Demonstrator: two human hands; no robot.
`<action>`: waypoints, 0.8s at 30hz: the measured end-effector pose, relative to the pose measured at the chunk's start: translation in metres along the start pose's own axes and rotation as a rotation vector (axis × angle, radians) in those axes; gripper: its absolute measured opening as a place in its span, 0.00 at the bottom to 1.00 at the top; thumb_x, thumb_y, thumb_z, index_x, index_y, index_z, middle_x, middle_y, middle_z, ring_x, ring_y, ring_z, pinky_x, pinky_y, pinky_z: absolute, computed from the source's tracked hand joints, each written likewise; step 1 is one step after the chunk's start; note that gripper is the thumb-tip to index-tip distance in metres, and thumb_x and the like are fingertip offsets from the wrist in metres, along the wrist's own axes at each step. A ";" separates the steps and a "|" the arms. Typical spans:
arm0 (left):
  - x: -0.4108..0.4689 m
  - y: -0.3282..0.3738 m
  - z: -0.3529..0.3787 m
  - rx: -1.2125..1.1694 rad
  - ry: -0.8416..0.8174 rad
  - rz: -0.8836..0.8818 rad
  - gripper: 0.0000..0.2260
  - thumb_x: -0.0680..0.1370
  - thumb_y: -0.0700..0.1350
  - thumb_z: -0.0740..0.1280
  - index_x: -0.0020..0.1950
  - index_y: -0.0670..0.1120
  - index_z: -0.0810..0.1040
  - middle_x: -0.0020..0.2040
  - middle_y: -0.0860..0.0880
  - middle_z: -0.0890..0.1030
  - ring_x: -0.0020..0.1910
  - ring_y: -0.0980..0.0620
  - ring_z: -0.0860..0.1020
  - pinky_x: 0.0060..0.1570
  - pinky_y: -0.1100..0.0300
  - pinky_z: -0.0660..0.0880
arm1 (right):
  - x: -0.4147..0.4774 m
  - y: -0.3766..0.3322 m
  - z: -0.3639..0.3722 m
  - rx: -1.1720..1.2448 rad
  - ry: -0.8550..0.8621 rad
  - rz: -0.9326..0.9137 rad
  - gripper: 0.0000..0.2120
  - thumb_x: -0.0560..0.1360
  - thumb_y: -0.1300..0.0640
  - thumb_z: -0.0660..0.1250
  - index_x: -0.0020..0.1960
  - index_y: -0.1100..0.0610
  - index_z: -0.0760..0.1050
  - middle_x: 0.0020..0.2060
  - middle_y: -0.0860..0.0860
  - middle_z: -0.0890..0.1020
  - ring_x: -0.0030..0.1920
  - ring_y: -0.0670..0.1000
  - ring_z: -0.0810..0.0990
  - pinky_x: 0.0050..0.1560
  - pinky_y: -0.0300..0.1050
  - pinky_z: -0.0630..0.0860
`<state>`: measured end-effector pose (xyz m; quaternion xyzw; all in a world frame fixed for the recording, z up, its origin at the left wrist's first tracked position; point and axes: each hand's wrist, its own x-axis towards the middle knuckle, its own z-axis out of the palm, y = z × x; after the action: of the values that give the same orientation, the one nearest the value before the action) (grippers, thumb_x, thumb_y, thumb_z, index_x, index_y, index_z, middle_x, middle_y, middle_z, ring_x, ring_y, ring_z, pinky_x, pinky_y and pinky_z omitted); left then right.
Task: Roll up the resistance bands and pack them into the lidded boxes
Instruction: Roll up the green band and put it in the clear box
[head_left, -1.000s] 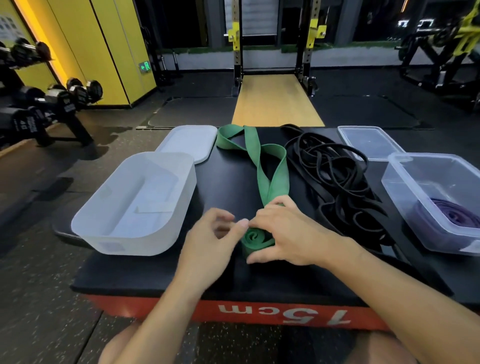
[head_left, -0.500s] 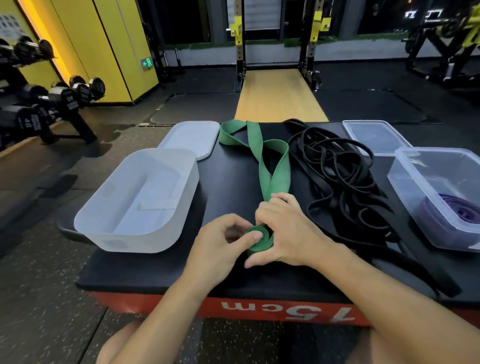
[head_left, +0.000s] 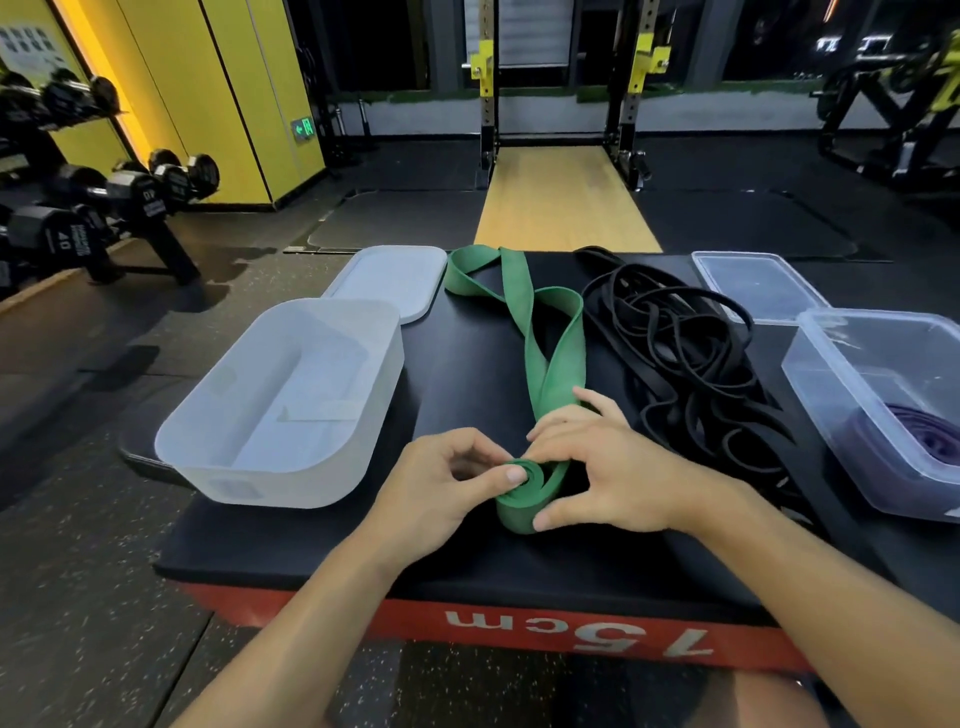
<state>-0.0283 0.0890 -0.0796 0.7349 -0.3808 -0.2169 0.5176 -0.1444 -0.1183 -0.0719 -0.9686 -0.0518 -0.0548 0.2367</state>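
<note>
We sat at a low black desk (head_left: 467, 364), its red front edge marked 75cm, on a speckled gym floor (head_left: 93, 597). A wooden platform (head_left: 561, 202) and rack (head_left: 563, 78) stood beyond, with dumbbells (head_left: 130, 192) at the left. A matte, round-cornered white box (head_left: 270, 488) stood open at the left, its lid (head_left: 389, 280) behind it. At the right a clear box (head_left: 810, 338) held a coiled purple band (head_left: 930, 436). Between them lay tangled thin black bands (head_left: 691, 364) and the flat, wide green band (head_left: 550, 353), its far end looped loosely and its near end wound into a small coil. Our left grip (head_left: 441, 483) pinched that coil, thumb on its face. Our right grip (head_left: 613, 478) curled over the band, thumb pressing the outer loop.
</note>
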 end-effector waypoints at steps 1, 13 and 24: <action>0.000 -0.003 0.000 0.030 0.004 0.028 0.04 0.77 0.50 0.76 0.49 0.52 0.86 0.46 0.57 0.88 0.48 0.56 0.86 0.74 0.49 0.68 | -0.001 0.000 0.002 -0.008 0.018 0.007 0.27 0.69 0.32 0.73 0.64 0.41 0.80 0.60 0.38 0.78 0.71 0.33 0.63 0.78 0.45 0.32; 0.001 -0.013 0.004 0.122 -0.069 0.158 0.17 0.78 0.59 0.69 0.65 0.58 0.84 0.51 0.57 0.79 0.57 0.53 0.79 0.61 0.62 0.73 | -0.008 -0.015 0.029 -0.157 0.385 0.051 0.30 0.62 0.21 0.67 0.44 0.48 0.76 0.42 0.38 0.77 0.59 0.40 0.74 0.79 0.48 0.41; -0.007 -0.007 -0.007 -0.150 -0.026 0.035 0.06 0.76 0.41 0.77 0.52 0.44 0.85 0.48 0.49 0.88 0.51 0.51 0.87 0.55 0.61 0.80 | -0.009 -0.044 0.036 -0.490 0.253 0.126 0.33 0.73 0.19 0.50 0.48 0.50 0.69 0.40 0.42 0.72 0.45 0.49 0.72 0.71 0.56 0.64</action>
<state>-0.0248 0.1000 -0.0842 0.6842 -0.3830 -0.2451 0.5701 -0.1564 -0.0639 -0.0849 -0.9838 0.0531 -0.1713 0.0028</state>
